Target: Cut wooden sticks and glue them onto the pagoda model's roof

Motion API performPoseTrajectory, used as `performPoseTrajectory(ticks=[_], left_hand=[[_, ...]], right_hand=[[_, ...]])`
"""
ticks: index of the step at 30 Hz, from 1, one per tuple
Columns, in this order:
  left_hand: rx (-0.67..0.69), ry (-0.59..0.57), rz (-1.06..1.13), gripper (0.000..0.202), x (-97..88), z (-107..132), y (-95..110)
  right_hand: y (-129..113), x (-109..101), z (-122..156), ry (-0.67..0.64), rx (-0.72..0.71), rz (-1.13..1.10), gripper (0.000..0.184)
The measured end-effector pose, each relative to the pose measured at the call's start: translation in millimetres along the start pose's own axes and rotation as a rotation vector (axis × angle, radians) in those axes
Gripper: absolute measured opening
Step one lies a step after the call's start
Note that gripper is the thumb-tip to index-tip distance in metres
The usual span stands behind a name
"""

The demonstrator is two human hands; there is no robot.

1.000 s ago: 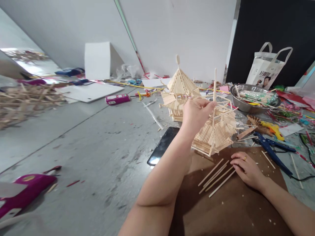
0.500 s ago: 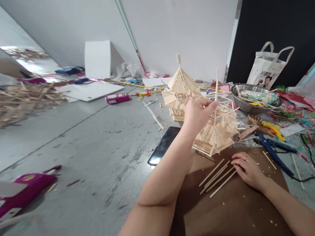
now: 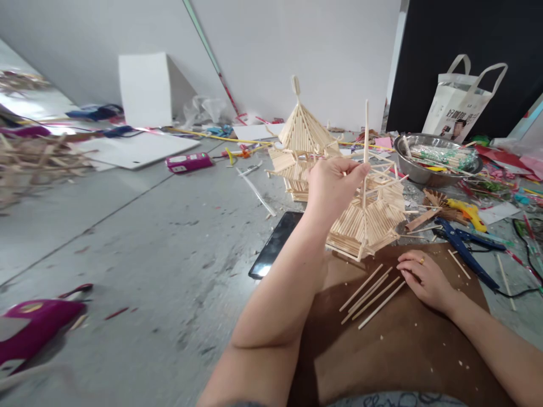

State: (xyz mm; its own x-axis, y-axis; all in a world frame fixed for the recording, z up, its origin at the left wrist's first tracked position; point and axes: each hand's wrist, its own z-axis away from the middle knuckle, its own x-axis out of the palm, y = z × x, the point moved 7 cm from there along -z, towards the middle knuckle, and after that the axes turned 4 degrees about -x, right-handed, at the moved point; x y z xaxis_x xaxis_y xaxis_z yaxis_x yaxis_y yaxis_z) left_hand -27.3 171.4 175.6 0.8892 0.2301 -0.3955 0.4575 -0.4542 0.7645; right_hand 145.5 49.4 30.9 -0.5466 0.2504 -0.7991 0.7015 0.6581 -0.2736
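Observation:
My left hand [image 3: 333, 186] is raised and pinches a long upright wooden stick [image 3: 366, 133] that rises from the top of a small roof-shaped stick model [image 3: 368, 220]. That model stands at the far edge of a brown board [image 3: 394, 350]. My right hand [image 3: 425, 278] lies on the board with fingers curled, its fingertips touching the ends of several loose sticks [image 3: 371, 295]. A taller finished stick pagoda [image 3: 300, 141] stands just behind my left hand.
A black phone [image 3: 275, 244] lies left of the board. To the right are a blue glue gun [image 3: 464, 249], a yellow tool [image 3: 469, 212], a steel bowl [image 3: 436, 165] of sticks and a white bag [image 3: 460, 110]. A magenta object [image 3: 31, 325] lies at the near left, a stick pile [image 3: 29, 164] far left.
The view has shifted slightly, so everything sits a little lower-left. My left hand still pinches the upright stick and my right hand stays on the loose sticks.

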Motion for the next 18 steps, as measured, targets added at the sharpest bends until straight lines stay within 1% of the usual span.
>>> performPoseTrajectory(ticks=[11,18], left_hand=[[0.018,0.0,-0.024,0.025,0.3,-0.4,0.3],[0.007,-0.01,-0.028,0.022,0.7,0.2,0.6]], right_hand=[[-2.7,0.1,-0.7,0.02,-0.018,0.004,0.014],[-1.5,2.9,0.4,-0.003,-0.006,-0.005,0.015]])
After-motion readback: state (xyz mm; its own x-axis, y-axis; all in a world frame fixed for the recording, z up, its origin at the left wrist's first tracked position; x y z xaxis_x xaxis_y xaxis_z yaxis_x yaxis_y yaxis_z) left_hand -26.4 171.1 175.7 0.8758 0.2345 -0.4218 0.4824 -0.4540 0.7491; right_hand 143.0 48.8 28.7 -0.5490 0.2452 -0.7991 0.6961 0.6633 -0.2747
